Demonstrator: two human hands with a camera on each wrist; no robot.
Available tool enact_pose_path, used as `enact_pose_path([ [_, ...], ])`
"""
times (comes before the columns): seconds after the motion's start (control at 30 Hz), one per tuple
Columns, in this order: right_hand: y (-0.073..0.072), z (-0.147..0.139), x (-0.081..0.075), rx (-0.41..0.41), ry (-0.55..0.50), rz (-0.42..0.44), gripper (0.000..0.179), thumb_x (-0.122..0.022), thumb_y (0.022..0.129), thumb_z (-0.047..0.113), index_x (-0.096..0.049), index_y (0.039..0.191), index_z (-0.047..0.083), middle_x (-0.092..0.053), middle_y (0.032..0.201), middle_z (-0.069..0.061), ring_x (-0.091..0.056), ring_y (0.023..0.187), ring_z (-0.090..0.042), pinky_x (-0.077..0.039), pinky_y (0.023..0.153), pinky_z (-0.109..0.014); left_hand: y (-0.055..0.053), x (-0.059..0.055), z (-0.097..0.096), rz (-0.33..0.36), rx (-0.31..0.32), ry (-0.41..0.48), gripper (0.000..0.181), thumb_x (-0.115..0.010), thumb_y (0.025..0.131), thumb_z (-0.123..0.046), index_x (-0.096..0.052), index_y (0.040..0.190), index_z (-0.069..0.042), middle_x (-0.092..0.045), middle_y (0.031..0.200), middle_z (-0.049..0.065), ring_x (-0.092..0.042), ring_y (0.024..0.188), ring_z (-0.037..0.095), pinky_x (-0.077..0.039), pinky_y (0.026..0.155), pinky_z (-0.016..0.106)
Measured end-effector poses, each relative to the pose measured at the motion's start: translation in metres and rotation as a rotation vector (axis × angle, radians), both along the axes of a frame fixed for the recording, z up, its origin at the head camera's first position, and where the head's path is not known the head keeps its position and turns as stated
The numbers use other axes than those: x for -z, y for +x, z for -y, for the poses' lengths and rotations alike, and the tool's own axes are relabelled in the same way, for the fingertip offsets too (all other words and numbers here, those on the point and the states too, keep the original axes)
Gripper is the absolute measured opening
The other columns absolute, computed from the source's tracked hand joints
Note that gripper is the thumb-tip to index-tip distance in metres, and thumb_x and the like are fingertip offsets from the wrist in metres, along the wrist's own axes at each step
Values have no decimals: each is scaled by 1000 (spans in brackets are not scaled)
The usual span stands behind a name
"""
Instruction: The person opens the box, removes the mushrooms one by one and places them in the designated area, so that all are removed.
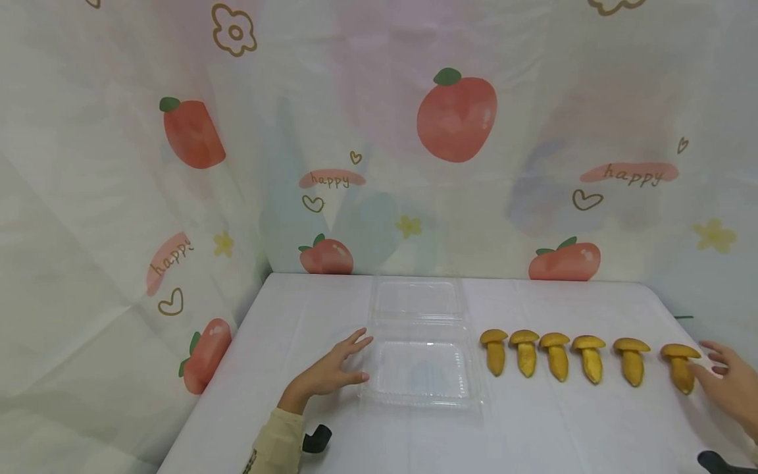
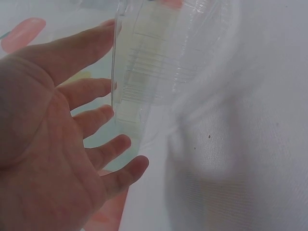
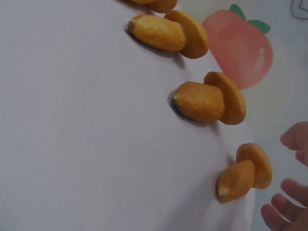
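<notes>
A clear plastic clamshell box (image 1: 422, 368) lies opened out on the white table, its lid (image 1: 417, 299) toward the back. At the box's left edge is my left hand (image 1: 331, 370), fingers spread, with thumb and fingertips right at the rim (image 2: 114, 72) in the left wrist view. Several yellow-brown mushrooms (image 1: 556, 357) lie in a row right of the box, caps toward the back. My right hand (image 1: 731, 382) reaches in beside the rightmost mushroom (image 1: 681, 368), its fingers loosely bent around nothing. In the right wrist view, a gap shows between those fingers (image 3: 284, 208) and that mushroom (image 3: 243, 173).
A white cloth covers the table (image 1: 533, 434). Behind it and to the left hang printed curtains (image 1: 385, 131) with fruit and "happy" lettering. A black object (image 1: 317, 438) shows beside the left sleeve (image 1: 275, 441), and another black piece (image 1: 719, 463) sits at the bottom right.
</notes>
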State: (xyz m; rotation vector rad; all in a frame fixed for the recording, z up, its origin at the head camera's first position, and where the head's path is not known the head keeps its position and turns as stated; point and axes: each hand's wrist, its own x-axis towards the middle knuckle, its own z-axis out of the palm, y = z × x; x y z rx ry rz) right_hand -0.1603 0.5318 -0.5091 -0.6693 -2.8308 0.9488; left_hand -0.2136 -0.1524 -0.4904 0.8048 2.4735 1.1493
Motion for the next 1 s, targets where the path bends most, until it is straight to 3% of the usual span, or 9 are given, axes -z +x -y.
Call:
enact_pose_path([
  [0.2, 3, 18, -19, -42, 44, -81, 66, -43, 107, 20, -9, 155, -11, -13, 152, -47, -24, 129, -65, -36, 98, -78, 0, -1, -1, -17, -12, -5, 75, -72, 94, -20, -35, 158, -7, -17, 170, 16, -15, 156, 43, -21, 120, 69],
  [0.5, 5, 44, -44, -95, 57, -128, 64, -46, 107, 20, -17, 153, -14, -14, 154, -46, -23, 130, -66, -34, 98, -79, -1, 0, -2, -36, 4, -9, 75, -72, 94, -21, -34, 158, -6, -18, 169, 17, -16, 156, 44, -22, 120, 69],
  [0.53, 5, 46, -46, -111, 61, -144, 64, -47, 107, 20, -19, 152, -14, -15, 153, -47, -24, 129, -66, -35, 96, -78, -1, 0, -2, -41, 8, -8, 75, -72, 94, -21, -34, 157, -5, -19, 169, 18, -17, 155, 45, -22, 120, 69],
  [0.6, 5, 51, -47, -140, 85, -176, 61, -49, 106, 19, -24, 151, -14, -22, 150, -48, -28, 125, -64, -49, 91, -64, 0, -1, -2, -46, 7, -7, 75, -72, 94, -21, -35, 157, -5, -20, 169, 19, -18, 155, 45, -22, 119, 69],
  [0.77, 5, 63, -49, -175, 100, -216, 57, -49, 105, 17, -30, 149, -13, -27, 147, -46, -31, 122, -61, -51, 91, -65, 1, -3, -1, -59, -9, -15, 75, -72, 94, -21, -35, 157, -4, -22, 168, 20, -20, 154, 45, -23, 120, 68],
  [0.83, 6, 69, -50, -189, 100, -227, 55, -49, 105, 16, -31, 148, -13, -27, 148, -46, -31, 122, -62, -38, 94, -77, 2, -5, 0, -58, -19, -14, 74, -71, 95, -20, -35, 157, -4, -23, 168, 19, -21, 154, 44, -23, 120, 68],
  [0.87, 6, 71, -50, -197, 103, -235, 54, -49, 105, 15, -32, 148, -13, -28, 147, -46, -32, 122, -62, -38, 94, -77, 2, -5, 0, -56, -23, -11, 74, -71, 95, -20, -35, 157, -4, -23, 168, 19, -21, 154, 44, -23, 120, 68],
  [0.97, 6, 77, -51, -226, 127, -264, 50, -52, 104, 13, -38, 145, -12, -34, 144, -46, -36, 119, -62, -44, 90, -72, 3, -7, 1, -44, -37, -3, 72, -70, 96, -20, -35, 157, -5, -23, 168, 18, -21, 155, 43, -23, 120, 68],
  [1.0, 5, 78, -51, -235, 134, -275, 48, -53, 103, 11, -40, 143, -12, -38, 142, -45, -38, 117, -62, -52, 87, -62, 4, -7, 1, -44, -38, -1, 72, -70, 96, -21, -35, 157, -5, -23, 168, 18, -21, 155, 44, -23, 120, 69],
])
